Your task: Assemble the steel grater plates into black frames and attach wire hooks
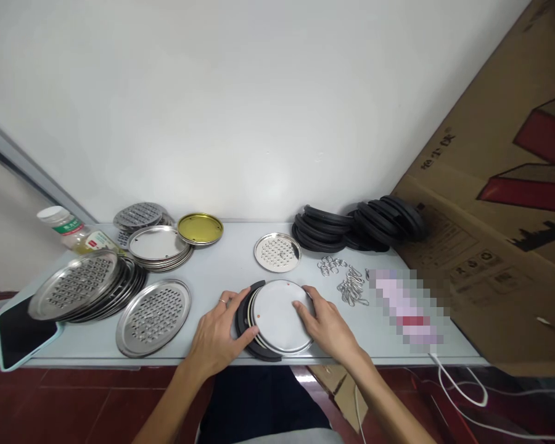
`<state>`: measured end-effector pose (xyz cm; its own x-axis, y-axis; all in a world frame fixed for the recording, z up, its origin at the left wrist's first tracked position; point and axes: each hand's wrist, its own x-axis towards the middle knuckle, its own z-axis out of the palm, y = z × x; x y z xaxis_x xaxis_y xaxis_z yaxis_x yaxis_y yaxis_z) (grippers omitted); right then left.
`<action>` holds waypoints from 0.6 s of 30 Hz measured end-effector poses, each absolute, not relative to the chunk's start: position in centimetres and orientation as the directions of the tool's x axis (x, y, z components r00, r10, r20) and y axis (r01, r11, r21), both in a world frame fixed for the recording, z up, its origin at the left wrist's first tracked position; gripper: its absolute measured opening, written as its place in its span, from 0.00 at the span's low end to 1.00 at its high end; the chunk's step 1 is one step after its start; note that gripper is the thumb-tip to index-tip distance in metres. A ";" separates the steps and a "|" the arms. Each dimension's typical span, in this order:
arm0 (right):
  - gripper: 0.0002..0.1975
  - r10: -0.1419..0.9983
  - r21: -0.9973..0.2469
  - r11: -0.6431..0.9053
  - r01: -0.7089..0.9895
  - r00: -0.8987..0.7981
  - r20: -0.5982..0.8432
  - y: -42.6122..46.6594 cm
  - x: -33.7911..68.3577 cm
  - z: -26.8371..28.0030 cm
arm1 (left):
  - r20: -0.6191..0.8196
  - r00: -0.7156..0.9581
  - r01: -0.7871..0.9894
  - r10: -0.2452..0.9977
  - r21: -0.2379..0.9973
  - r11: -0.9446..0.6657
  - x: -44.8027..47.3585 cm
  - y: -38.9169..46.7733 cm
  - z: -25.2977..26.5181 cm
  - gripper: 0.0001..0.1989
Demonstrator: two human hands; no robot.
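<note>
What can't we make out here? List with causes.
All in the head view:
- White disc: underside, facing away; part of its right rim, behind the right hand.
- Black curved piece: part, behind the left hand.
- Item under the pixelated patch.
- Cardboard box: cut off by right edge.
- Bottle: print too small.

On the pale rectangular table (231,265), a round silver metal grater plate (277,253) lies behind a round pale-grey metal disc (277,317), left of a brown cardboard box (467,185).
</note>
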<state>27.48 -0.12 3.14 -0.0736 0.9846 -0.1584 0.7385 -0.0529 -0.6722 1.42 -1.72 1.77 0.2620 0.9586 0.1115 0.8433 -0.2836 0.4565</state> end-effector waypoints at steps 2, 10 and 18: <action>0.25 0.988 -0.636 -0.035 0.771 -0.070 -0.139 0.0 27.4 3.2 | 0.106 0.266 0.838 0.958 0.466 -0.284 1.5 -1.8 1.8 0.33; 0.23 0.998 -0.585 -0.006 0.811 -0.028 -0.048 1.2 26.7 3.4 | 0.078 0.322 0.837 0.944 0.443 -0.322 1.3 -2.4 1.5 0.44; 0.19 0.998 -0.592 -0.048 0.805 0.016 -0.058 2.0 27.5 2.6 | 0.232 0.322 0.824 0.918 0.409 -0.392 2.8 -4.0 2.2 0.25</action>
